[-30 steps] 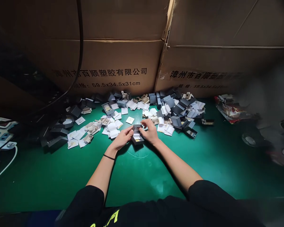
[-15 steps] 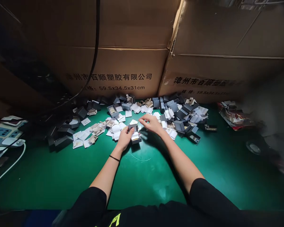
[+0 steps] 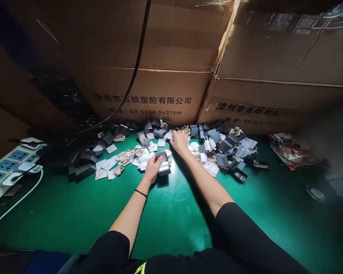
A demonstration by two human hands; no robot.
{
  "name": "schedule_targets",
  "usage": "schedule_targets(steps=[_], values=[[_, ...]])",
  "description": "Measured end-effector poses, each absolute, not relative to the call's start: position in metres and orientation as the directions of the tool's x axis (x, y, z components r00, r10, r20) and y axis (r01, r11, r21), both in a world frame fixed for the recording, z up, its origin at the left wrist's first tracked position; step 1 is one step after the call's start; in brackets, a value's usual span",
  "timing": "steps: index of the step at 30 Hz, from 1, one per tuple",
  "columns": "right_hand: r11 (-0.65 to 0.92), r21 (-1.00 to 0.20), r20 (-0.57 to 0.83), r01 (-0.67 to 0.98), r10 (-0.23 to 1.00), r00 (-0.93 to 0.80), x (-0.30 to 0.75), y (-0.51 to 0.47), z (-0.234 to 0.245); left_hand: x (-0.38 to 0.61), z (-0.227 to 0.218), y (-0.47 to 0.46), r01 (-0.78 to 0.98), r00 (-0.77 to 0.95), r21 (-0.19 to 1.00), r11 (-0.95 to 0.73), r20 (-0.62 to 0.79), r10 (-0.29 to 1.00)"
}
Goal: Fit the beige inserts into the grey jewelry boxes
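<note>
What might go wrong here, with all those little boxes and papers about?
Only the left hand appears to hold the open dark box, so it might tip or slip. The right hand, close to loose white papers, could scatter some. The white cord from the power strip might get snagged.

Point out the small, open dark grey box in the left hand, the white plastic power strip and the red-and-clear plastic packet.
Small dark grey box [image 3: 165, 166]: head view, white inside.
White power strip [image 3: 6, 164]: head view, blue socket.
Red-and-clear plastic packet [image 3: 292, 153]: head view, crumpled middle.
</note>
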State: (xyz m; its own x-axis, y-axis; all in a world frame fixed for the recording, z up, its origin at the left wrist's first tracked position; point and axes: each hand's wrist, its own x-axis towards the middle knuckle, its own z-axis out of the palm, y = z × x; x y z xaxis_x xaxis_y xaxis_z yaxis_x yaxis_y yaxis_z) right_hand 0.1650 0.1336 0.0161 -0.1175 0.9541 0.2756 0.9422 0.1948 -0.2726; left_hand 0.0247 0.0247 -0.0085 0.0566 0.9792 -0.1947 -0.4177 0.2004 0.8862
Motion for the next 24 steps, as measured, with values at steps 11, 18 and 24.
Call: schedule_targets(steps=[11, 18, 24], values=[[0.422, -0.634, 0.472, 0.648, 0.875, -0.108, 0.220, 0.040, -0.007, 0.022, -0.006, 0.026, -0.581, 0.178, 0.750, 0.316, -0.262, 0.948], [0.408, -0.779, 0.407, 0.476, 0.907, -0.110, 0.223, 0.022, -0.024, 0.029, -0.011, 0.023, -0.464, 0.237, 0.787, 0.405, -0.330, 0.914], [0.500, -0.741, 0.471, 0.448, 0.863, -0.184, 0.217, 0.022, -0.030, 0.031, -0.009, 0.019, -0.417, 0.269, 0.785, 0.458, -0.375, 0.887]])
